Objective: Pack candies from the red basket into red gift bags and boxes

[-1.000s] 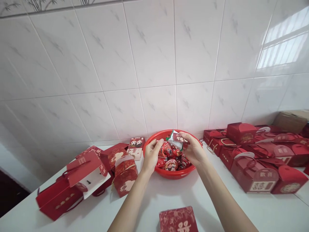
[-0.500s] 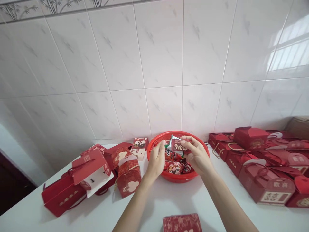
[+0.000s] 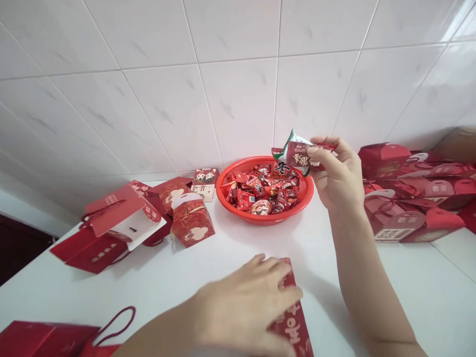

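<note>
Pinched in my right hand (image 3: pixel 340 171) are several wrapped candies (image 3: pixel 297 154), one in a dark red wrapper with pale lettering, another white with a green edge. That hand is raised at the right rim of a red plastic basket (image 3: pixel 265 218), which holds many red-wrapped sweets (image 3: pixel 256 186). My left hand (image 3: pixel 249 302), slightly blurred, lies over a red box (image 3: pixel 295 322) with pale lettering at the front of the table. Its fingers are spread across the box, which they partly hide; whether they touch it I cannot tell.
Red gift boxes (image 3: pixel 401 218) are stacked at the right. Opened and tipped boxes (image 3: pixel 107 228) lie at the left beside a patterned red box (image 3: pixel 193 223). A red box with a cord handle (image 3: pixel 48 337) shows at the lower left. A tiled wall (image 3: pixel 238 99) stands behind the white table.
My left hand has moved from the basket down to the red box in front. My right hand has lifted the candies to the right side of the basket. The view has tilted downward.
</note>
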{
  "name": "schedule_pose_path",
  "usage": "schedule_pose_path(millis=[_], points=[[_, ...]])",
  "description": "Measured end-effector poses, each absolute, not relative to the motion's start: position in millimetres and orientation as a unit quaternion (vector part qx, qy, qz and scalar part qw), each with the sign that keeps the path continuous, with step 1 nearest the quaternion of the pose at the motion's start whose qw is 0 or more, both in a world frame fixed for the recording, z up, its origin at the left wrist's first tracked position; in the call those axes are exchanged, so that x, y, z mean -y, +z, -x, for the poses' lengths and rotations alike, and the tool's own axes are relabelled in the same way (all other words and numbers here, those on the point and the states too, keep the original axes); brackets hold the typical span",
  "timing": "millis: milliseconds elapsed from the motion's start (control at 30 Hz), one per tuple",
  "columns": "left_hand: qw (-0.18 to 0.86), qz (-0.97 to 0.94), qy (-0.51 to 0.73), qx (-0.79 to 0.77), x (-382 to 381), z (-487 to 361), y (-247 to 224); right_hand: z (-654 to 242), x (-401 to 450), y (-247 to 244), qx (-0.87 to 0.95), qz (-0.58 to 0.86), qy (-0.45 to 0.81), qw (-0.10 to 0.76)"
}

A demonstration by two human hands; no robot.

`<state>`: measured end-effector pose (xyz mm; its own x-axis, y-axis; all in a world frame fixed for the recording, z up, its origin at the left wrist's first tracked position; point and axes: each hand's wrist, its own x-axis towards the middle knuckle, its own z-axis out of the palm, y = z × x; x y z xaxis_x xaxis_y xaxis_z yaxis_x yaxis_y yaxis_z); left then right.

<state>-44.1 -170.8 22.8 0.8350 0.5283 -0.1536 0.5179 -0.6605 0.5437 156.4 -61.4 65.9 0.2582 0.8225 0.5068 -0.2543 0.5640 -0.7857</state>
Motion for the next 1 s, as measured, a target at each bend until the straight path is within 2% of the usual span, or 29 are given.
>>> schedule_pose_path(millis=[100,200,333,467,800,1000], points=[[0.294,-0.897,-0.063,-0.325,187.5,29.3,-17.9,-158.9,64.6,66.2,0.507,0.293,0.352,0.730],[0.277,-0.889,-0.101,-0.351,184.6,15.3,-36.2,-158.3,66.0,65.9,0.519,0.291,0.344,0.727],[0.216,-0.887,-0.149,-0.379,169.9,10.1,-31.7,-156.9,65.9,65.1,0.531,0.298,0.336,0.719],[0.166,-0.899,-0.140,-0.381,162.7,13.5,-31.9,-157.0,65.3,64.0,0.546,0.309,0.329,0.706],[0.186,-0.900,-0.216,-0.331,155.3,19.4,-9.5,-153.0,65.5,63.3,0.556,0.319,0.324,0.696],[0.178,-0.901,-0.199,-0.342,154.9,18.3,-20.0,-147.8,68.1,65.2,0.530,0.318,0.348,0.705]])
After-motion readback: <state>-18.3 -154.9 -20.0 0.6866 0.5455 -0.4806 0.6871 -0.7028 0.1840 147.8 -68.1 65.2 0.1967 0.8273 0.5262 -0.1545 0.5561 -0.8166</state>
